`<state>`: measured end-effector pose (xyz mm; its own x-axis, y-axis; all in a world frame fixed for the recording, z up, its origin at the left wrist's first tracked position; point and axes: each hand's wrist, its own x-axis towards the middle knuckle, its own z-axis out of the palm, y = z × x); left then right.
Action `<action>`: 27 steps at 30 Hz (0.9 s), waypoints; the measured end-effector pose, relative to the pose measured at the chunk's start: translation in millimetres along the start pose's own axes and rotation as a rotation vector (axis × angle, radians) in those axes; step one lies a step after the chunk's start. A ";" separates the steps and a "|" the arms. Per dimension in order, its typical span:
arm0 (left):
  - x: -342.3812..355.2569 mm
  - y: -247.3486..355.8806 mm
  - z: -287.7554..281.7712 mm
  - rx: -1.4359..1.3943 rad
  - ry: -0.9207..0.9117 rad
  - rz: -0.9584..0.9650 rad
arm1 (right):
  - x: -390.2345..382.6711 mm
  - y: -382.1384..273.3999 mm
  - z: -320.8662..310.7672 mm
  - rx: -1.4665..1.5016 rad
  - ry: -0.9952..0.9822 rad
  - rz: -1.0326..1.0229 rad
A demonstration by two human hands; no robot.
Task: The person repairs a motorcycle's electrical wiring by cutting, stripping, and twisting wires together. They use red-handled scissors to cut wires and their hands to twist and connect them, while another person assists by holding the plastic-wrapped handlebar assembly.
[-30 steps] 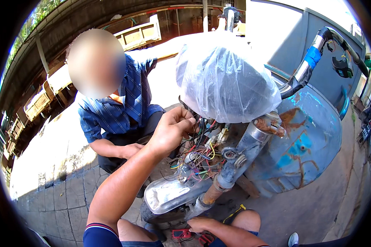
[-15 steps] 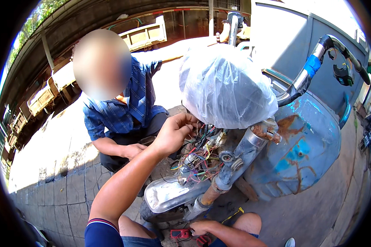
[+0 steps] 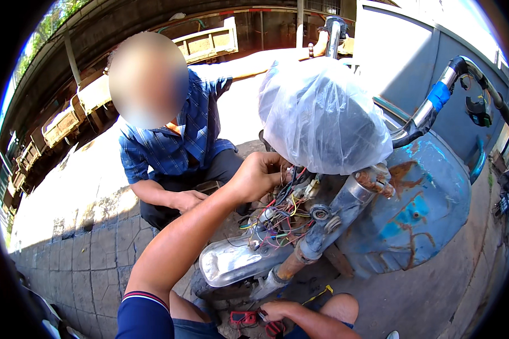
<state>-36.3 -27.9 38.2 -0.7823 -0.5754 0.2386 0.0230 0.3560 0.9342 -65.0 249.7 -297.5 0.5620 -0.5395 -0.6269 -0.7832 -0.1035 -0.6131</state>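
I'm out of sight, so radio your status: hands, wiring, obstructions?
Left hand pinching at wires. Right hand low, beside red device. Plastic-wrapped bulk close above wires.

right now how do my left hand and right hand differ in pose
The left hand is raised; the right hand sits much lower. The left hand pinches at the loose wires, while the right hand is beside a red device, its grip unclear. Both are bare.
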 end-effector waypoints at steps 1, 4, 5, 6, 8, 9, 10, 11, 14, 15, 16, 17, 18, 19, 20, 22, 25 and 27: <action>-2.7 0.5 -2.7 0.058 0.042 0.015 | -3.6 -2.8 -4.6 0.004 -0.011 0.016; -8.0 1.7 -14.5 0.220 0.161 0.076 | -4.1 -5.4 -7.8 0.009 -0.033 0.015; -7.9 2.0 -19.7 0.264 0.197 0.108 | -3.0 -5.3 -7.6 0.009 -0.038 0.006; -11.0 1.5 -23.9 0.260 0.216 0.076 | -2.5 -5.3 -6.8 0.003 -0.030 0.006; -15.7 13.8 -26.5 0.229 0.215 0.004 | -4.5 -6.4 -8.3 0.000 -0.011 0.015; -16.7 19.8 -29.3 0.205 0.199 -0.038 | -4.7 -6.9 -9.7 0.006 -0.013 0.014; -19.0 27.5 -32.0 0.183 0.185 -0.083 | -3.5 -7.0 -9.1 0.012 -0.017 0.010; -21.0 37.8 -34.1 0.113 0.196 -0.084 | -2.5 -7.0 -8.5 0.017 -0.021 0.007; -20.2 48.8 -44.3 -0.035 0.209 -0.088 | -2.8 -3.8 -5.1 0.000 0.022 0.000; -21.8 55.3 -45.8 -0.052 0.188 -0.133 | -0.9 -2.4 -3.5 0.000 0.018 -0.014; -23.5 62.3 -44.6 -0.091 0.158 -0.171 | 1.2 -0.2 -3.3 0.000 0.014 -0.028; -23.9 66.3 -44.3 -0.099 0.135 -0.186 | 2.7 1.4 -1.9 0.002 0.011 -0.042; -26.9 67.3 -46.3 -0.106 0.118 -0.205 | 3.3 -1.3 -1.6 -0.003 0.003 -0.040; -27.6 67.9 -47.5 -0.112 0.101 -0.212 | 2.5 -1.9 -4.6 -0.008 0.002 -0.031; -28.3 67.9 -48.5 -0.118 0.083 -0.218 | 1.9 -3.2 -5.5 -0.012 0.002 -0.022; -28.4 69.1 -49.4 -0.105 0.058 -0.215 | 4.3 -2.2 -3.1 -0.015 -0.016 -0.012; -28.1 71.3 -51.4 -0.061 0.037 -0.181 | 2.5 -2.4 -4.7 -0.005 -0.030 -0.002; -30.9 71.4 -56.6 -0.051 0.022 -0.150 | 1.2 -5.8 -6.6 -0.014 -0.038 -0.001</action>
<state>24.7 -26.4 112.6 -0.7654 -0.6357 0.1005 -0.0610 0.2271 0.9719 -61.6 244.1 -291.5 0.5720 -0.5071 -0.6447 -0.7864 -0.1156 -0.6068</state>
